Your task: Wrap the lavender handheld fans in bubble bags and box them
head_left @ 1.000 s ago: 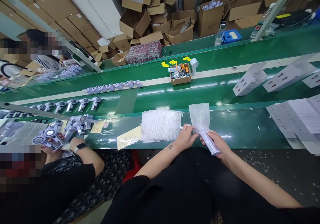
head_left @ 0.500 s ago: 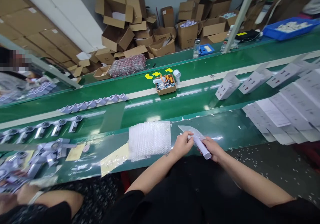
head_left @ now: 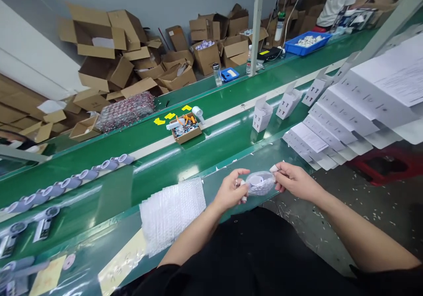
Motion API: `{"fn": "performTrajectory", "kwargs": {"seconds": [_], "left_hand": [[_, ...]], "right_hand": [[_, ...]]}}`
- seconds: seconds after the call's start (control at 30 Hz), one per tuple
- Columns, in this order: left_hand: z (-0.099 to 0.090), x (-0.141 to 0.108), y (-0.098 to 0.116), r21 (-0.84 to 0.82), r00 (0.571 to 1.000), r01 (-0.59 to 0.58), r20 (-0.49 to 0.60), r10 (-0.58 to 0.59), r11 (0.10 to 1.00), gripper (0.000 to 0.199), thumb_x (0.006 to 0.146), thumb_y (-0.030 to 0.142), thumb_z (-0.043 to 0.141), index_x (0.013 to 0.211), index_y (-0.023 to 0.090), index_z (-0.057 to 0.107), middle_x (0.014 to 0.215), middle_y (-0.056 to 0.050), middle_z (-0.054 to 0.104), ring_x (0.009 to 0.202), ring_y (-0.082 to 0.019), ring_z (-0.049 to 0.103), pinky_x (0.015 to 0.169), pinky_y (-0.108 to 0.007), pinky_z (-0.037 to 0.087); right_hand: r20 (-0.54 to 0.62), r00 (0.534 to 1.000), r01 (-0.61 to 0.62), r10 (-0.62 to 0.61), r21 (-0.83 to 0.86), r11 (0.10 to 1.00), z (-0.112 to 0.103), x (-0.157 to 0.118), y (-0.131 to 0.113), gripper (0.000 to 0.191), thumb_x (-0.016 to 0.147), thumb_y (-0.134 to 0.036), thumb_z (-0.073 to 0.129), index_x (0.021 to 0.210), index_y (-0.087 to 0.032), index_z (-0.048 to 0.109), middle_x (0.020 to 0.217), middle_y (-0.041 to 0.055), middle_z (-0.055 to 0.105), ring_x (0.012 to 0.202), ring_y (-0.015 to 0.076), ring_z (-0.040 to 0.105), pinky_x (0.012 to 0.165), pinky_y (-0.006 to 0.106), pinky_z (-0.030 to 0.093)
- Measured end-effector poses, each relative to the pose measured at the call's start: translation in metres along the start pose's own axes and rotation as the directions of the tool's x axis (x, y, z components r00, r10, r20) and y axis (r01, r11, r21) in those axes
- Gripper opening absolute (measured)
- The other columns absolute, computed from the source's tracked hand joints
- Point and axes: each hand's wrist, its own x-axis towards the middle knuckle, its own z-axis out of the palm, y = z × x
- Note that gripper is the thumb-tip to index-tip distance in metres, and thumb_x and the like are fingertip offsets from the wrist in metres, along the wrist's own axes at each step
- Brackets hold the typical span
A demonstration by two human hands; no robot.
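Note:
A pale lilac item in clear bubble wrap (head_left: 261,186) hangs between my two hands above the bench edge, its round end showing through the open mouth of the wrap. My left hand (head_left: 233,187) pinches the wrap's left side. On the right side, the fingers of my right hand (head_left: 287,179) are closed on the wrap's rim. A fanned stack of bubble-wrap bags (head_left: 173,212) lies on the bench left of my left hand. Folded white printed boxes (head_left: 330,128) overlap in a row to the right.
Lilac handheld devices (head_left: 71,183) line the green conveyor at left. A small carton of parts (head_left: 187,133) stands on the belt, with open white boxes (head_left: 262,115) farther right. Brown cartons (head_left: 102,73) are piled behind. A red stool (head_left: 385,164) is below right.
The view has shifted right. The device's handle no longer sticks out toward me; its round end now shows within the wrap. Both hands have moved to the wrap's two sides.

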Motion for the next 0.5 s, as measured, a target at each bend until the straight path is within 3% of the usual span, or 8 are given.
{"fn": "performTrajectory", "kwargs": {"seconds": [0.1, 0.17, 0.23, 0.27, 0.33, 0.4, 0.43, 0.5], "left_hand": [[-0.014, 0.013, 0.006, 0.227, 0.978, -0.208, 0.038, 0.205, 0.951, 0.064, 0.072, 0.041, 0.065, 0.129, 0.021, 0.043, 0.093, -0.006, 0.060, 0.077, -0.015, 0.060, 0.065, -0.025, 0.050], [-0.014, 0.028, 0.009, 0.359, 0.941, -0.339, 0.121, 0.317, 0.869, 0.096, 0.054, 0.043, 0.079, 0.137, 0.025, 0.034, 0.127, -0.013, 0.046, 0.111, -0.025, 0.049, 0.082, -0.032, 0.048], [-0.002, 0.046, 0.011, 0.392, 0.903, -0.420, 0.273, 0.332, 0.819, 0.108, 0.043, 0.043, 0.084, 0.137, 0.025, 0.034, 0.136, -0.014, 0.039, 0.121, -0.030, 0.041, 0.088, -0.035, 0.045], [0.007, 0.055, 0.010, 0.387, 0.887, -0.435, 0.339, 0.313, 0.813, 0.097, 0.047, 0.044, 0.083, 0.133, 0.024, 0.042, 0.130, -0.013, 0.045, 0.116, -0.028, 0.046, 0.087, -0.034, 0.045], [0.028, 0.068, 0.004, 0.391, 0.880, -0.422, 0.392, 0.267, 0.818, 0.054, 0.066, 0.047, 0.071, 0.110, 0.020, 0.061, 0.104, -0.008, 0.062, 0.094, -0.022, 0.057, 0.080, -0.030, 0.046], [0.045, 0.075, -0.008, 0.439, 0.917, -0.367, 0.320, 0.239, 0.820, 0.033, 0.080, 0.047, 0.056, 0.083, 0.016, 0.066, 0.078, -0.004, 0.063, 0.075, -0.016, 0.058, 0.072, -0.026, 0.047], [0.050, 0.076, -0.015, 0.460, 0.941, -0.322, 0.250, 0.227, 0.828, 0.036, 0.083, 0.048, 0.051, 0.075, 0.016, 0.065, 0.071, -0.002, 0.061, 0.068, -0.014, 0.057, 0.068, -0.025, 0.047], [0.055, 0.076, -0.028, 0.431, 0.980, -0.200, 0.091, 0.179, 0.880, 0.040, 0.084, 0.050, 0.047, 0.072, 0.015, 0.063, 0.066, -0.001, 0.058, 0.058, -0.013, 0.055, 0.058, -0.023, 0.047]], "right_hand": [[0.031, 0.995, 0.097, -0.100, 0.091, 0.991, -0.001, 0.002, 0.009, 0.018, 0.082, -0.036, 0.051, 0.086, -0.019, 0.057, 0.059, -0.0011, 0.062, 0.056, 0.0126, 0.058, 0.057, 0.025, 0.047], [0.077, 0.983, 0.152, -0.165, 0.156, 0.976, 0.004, 0.006, 0.015, 0.019, 0.084, -0.037, 0.050, 0.086, -0.019, 0.055, 0.061, -0.0020, 0.061, 0.056, 0.0109, 0.056, 0.058, 0.024, 0.046], [0.125, 0.969, 0.182, -0.213, 0.220, 0.958, 0.009, 0.011, 0.020, 0.019, 0.084, -0.037, 0.050, 0.085, -0.019, 0.055, 0.061, -0.0029, 0.059, 0.055, 0.0094, 0.054, 0.057, 0.023, 0.044], [0.136, 0.965, 0.186, -0.225, 0.252, 0.950, 0.010, 0.014, 0.024, 0.020, 0.084, -0.038, 0.050, 0.084, -0.019, 0.055, 0.060, -0.0033, 0.058, 0.055, 0.0090, 0.053, 0.057, 0.022, 0.044], [0.088, 0.975, 0.163, -0.204, 0.339, 0.926, 0.002, 0.018, 0.036, 0.022, 0.082, -0.041, 0.053, 0.085, -0.019, 0.054, 0.058, -0.0042, 0.057, 0.053, 0.0087, 0.053, 0.057, 0.022, 0.045], [-0.156, 0.985, 0.137, -0.073, 0.454, 0.880, -0.019, 0.023, 0.058, 0.028, 0.077, -0.044, 0.059, 0.091, -0.021, 0.052, 0.058, -0.0049, 0.058, 0.050, 0.0087, 0.054, 0.052, 0.022, 0.046], [-0.334, 0.941, 0.140, 0.046, 0.511, 0.848, -0.033, 0.026, 0.073, 0.035, 0.073, -0.044, 0.064, 0.095, -0.022, 0.049, 0.059, -0.0053, 0.059, 0.048, 0.0088, 0.054, 0.048, 0.021, 0.046], [-0.613, 0.726, 0.157, 0.312, 0.589, 0.792, -0.064, 0.034, 0.107, 0.055, 0.062, -0.041, 0.073, 0.104, -0.025, 0.042, 0.060, -0.0067, 0.059, 0.045, 0.0096, 0.054, 0.042, 0.020, 0.046]]}}
